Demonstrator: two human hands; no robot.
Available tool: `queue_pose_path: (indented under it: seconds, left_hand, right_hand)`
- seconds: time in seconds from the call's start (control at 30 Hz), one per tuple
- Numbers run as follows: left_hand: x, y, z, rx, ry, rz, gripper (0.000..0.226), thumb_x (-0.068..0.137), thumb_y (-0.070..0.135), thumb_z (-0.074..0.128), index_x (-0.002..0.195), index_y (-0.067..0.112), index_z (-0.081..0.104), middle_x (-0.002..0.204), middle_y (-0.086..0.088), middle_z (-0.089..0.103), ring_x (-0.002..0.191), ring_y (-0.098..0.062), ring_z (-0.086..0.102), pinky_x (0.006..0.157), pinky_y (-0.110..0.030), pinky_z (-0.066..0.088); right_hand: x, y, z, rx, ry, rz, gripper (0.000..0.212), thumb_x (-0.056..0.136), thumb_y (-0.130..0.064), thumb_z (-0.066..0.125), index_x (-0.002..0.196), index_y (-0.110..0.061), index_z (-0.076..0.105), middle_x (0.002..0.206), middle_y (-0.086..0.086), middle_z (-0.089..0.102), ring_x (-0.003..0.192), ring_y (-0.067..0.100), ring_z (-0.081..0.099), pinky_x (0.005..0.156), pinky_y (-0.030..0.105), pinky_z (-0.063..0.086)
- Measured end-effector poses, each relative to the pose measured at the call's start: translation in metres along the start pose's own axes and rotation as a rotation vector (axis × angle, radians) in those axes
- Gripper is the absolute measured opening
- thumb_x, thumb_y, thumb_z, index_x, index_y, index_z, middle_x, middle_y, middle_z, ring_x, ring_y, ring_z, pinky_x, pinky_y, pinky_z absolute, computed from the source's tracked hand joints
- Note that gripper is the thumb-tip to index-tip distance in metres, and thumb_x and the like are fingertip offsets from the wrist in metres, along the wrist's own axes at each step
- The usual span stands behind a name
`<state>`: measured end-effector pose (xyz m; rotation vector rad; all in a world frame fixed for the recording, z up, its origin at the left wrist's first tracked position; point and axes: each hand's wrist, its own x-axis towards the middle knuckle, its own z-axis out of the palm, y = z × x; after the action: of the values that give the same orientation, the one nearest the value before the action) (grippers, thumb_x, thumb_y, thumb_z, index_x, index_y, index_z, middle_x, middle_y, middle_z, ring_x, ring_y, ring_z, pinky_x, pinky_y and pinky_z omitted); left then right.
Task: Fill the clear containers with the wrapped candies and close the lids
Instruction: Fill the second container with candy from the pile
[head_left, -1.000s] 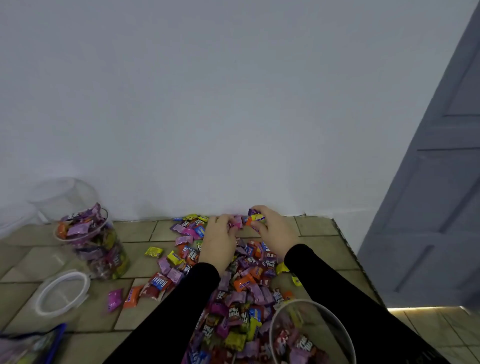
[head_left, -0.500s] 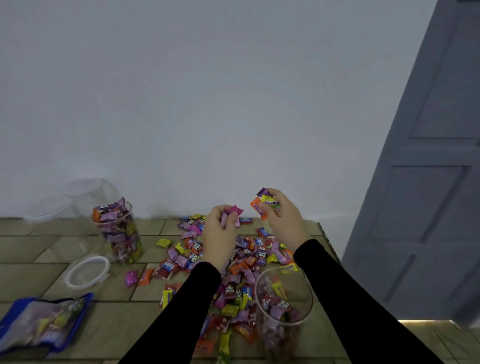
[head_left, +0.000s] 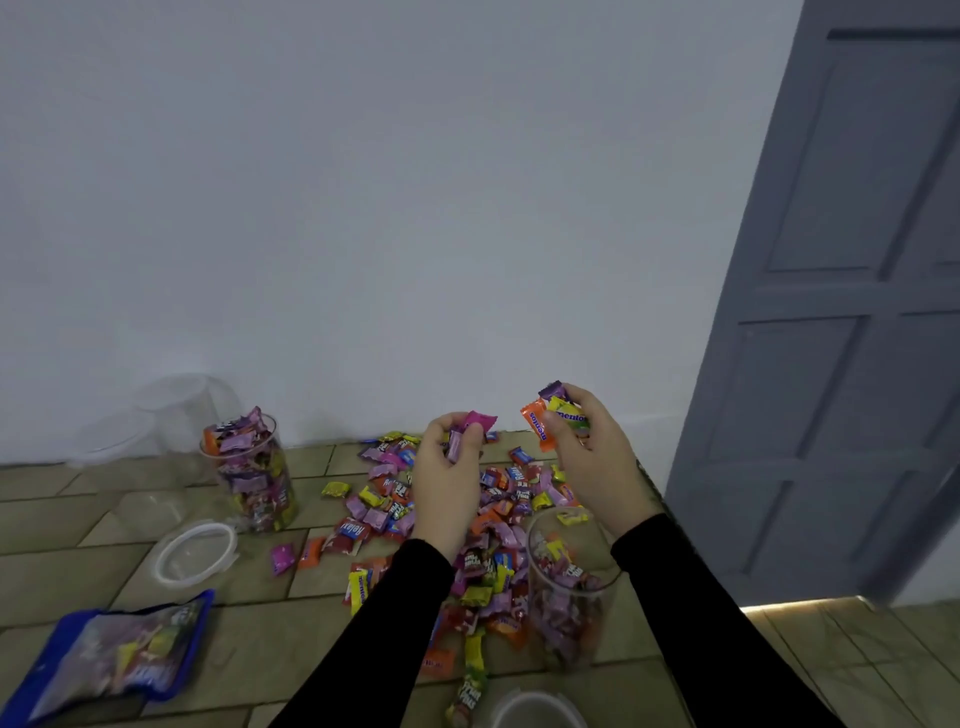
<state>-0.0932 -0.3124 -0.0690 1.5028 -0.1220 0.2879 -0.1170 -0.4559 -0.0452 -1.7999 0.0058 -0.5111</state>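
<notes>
Two handfuls are lifted: nearest stands the open container, part full, below the right hand clamped on candies. Left hand grips pink ones. Bring each over the rim before loosening, so nothing spills onto the far pile.

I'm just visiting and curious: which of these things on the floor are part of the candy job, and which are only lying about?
Part of the job:
left hand
right hand
candy pile
near container
full container
lid

Lying about:
blue bag
grey door
</notes>
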Motion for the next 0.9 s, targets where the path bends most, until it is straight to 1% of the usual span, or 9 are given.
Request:
queue_pose_path:
  seconds: [0.07,0.13,0.2,0.37,0.5,0.57,0.67,0.77,0.9]
  left_hand:
    - [-0.004,0.007,0.002,-0.027,-0.013,0.034,0.008,0.097,0.026,0.055,0.104,0.025,0.058,0.087,0.017,0.067,0.076,0.006,0.060,0.071,-0.014,0.049]
    - [-0.007,0.014,0.003,-0.057,-0.007,0.067,0.010,0.097,0.024,0.055,0.105,0.021,0.059,0.088,0.013,0.068,0.073,0.008,0.061,0.067,-0.011,0.049]
    - [-0.010,0.019,0.006,-0.115,-0.006,0.059,0.007,0.097,0.025,0.055,0.103,0.026,0.059,0.089,0.009,0.067,0.070,0.005,0.061,0.065,-0.014,0.050]
    - [-0.030,0.022,0.023,-0.218,-0.091,0.007,0.009,0.096,0.030,0.055,0.105,0.028,0.058,0.096,0.004,0.067,0.081,-0.010,0.061,0.072,-0.027,0.050]
    - [-0.046,0.020,0.037,-0.257,-0.158,-0.042,0.008,0.097,0.028,0.055,0.103,0.026,0.058,0.082,0.008,0.063,0.068,-0.004,0.057,0.059,-0.022,0.051]
    - [-0.047,0.017,0.039,-0.246,-0.147,-0.040,0.007,0.096,0.027,0.055,0.102,0.026,0.059,0.090,0.011,0.066,0.074,0.002,0.061,0.064,-0.016,0.051]
    - [-0.045,0.016,0.040,-0.264,-0.133,-0.058,0.009,0.096,0.026,0.056,0.104,0.024,0.060,0.104,0.003,0.068,0.089,-0.003,0.064,0.071,-0.015,0.051]
    - [-0.045,0.015,0.042,-0.273,-0.142,-0.074,0.008,0.096,0.026,0.055,0.103,0.025,0.060,0.104,0.003,0.068,0.088,-0.001,0.065,0.075,-0.021,0.053]
    - [-0.046,0.013,0.042,-0.272,-0.135,-0.095,0.006,0.095,0.027,0.057,0.095,0.031,0.061,0.099,0.008,0.068,0.088,0.000,0.064,0.082,-0.030,0.052]
  right_hand:
    - [-0.007,-0.001,-0.001,0.066,0.029,0.019,0.038,0.098,-0.026,0.051,0.134,-0.018,0.046,0.116,0.006,0.060,0.075,0.000,0.058,0.055,0.007,0.043]
    - [-0.015,-0.001,-0.003,0.102,0.084,0.024,0.032,0.098,-0.025,0.051,0.129,-0.021,0.048,0.105,0.007,0.060,0.064,0.000,0.053,0.052,0.009,0.042]
    - [-0.019,0.002,-0.003,0.139,0.160,0.011,0.026,0.097,-0.026,0.052,0.123,-0.026,0.049,0.105,0.008,0.061,0.068,0.002,0.054,0.057,0.010,0.045]
    - [-0.030,0.009,0.001,0.202,0.316,0.058,0.035,0.098,-0.024,0.051,0.131,-0.015,0.049,0.105,0.007,0.063,0.073,0.009,0.056,0.062,0.011,0.047]
    - [-0.025,0.013,0.001,0.196,0.380,0.072,0.032,0.097,-0.029,0.052,0.128,-0.021,0.049,0.117,0.010,0.063,0.091,0.021,0.058,0.084,0.033,0.052]
    - [-0.023,0.014,0.003,0.192,0.373,0.078,0.026,0.096,-0.031,0.053,0.121,-0.029,0.047,0.118,0.009,0.063,0.098,0.025,0.061,0.091,0.041,0.052]
    - [-0.022,0.017,0.003,0.198,0.328,0.085,0.026,0.097,-0.032,0.052,0.122,-0.029,0.047,0.117,0.010,0.063,0.092,0.017,0.059,0.083,0.033,0.054]
    - [-0.021,0.020,0.000,0.227,0.305,0.103,0.028,0.097,-0.033,0.052,0.124,-0.024,0.049,0.112,0.011,0.064,0.083,0.012,0.058,0.070,0.022,0.051]
    - [-0.021,0.020,0.000,0.282,0.294,0.126,0.023,0.097,-0.032,0.053,0.118,-0.035,0.045,0.102,0.008,0.063,0.074,0.008,0.057,0.067,0.024,0.050]
